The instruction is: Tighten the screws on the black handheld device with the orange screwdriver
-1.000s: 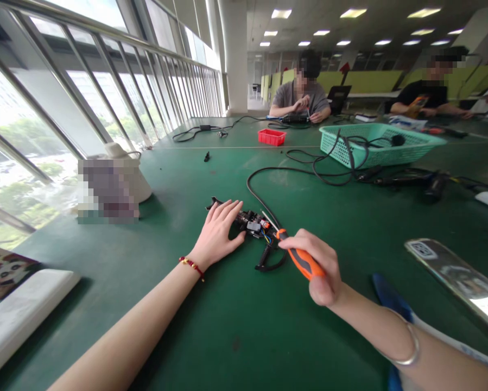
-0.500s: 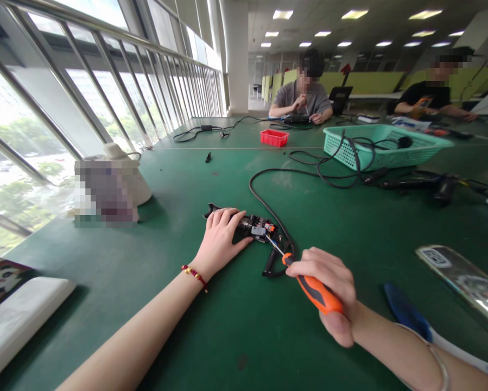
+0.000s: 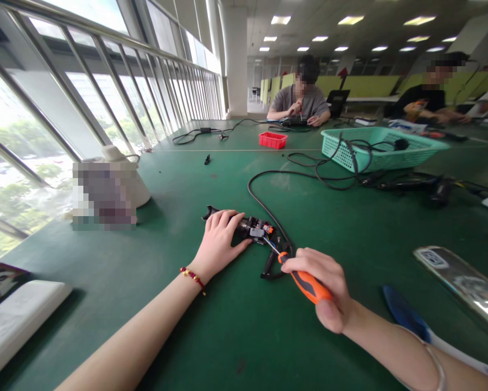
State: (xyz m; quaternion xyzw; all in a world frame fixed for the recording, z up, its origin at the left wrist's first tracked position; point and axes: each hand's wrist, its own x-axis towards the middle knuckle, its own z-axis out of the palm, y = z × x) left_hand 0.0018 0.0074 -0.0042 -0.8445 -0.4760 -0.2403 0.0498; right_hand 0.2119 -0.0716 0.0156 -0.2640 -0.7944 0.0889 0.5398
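A small black opened device [image 3: 252, 228] with exposed coloured wiring lies on the green table [image 3: 211, 336]. A black cord [image 3: 264, 203] runs from it toward the back. My left hand [image 3: 219, 241] rests on the device's left end, fingers curled over it and pressing it down. My right hand [image 3: 321, 282] is closed round an orange-handled screwdriver [image 3: 303, 282]. The screwdriver's thin shaft points up-left, with its tip at the wiring in the device.
A teal basket [image 3: 384, 146] with cables stands at the back right, and a red bin [image 3: 272, 140] further back. A phone [image 3: 463, 282] lies at the right, a white pot [image 3: 132, 176] at the left, a white box [image 3: 16, 326] at lower left. Two people work at the far table.
The screwdriver tip has dropped from above the device down to its wiring. My left hand has curled more over the device's end.
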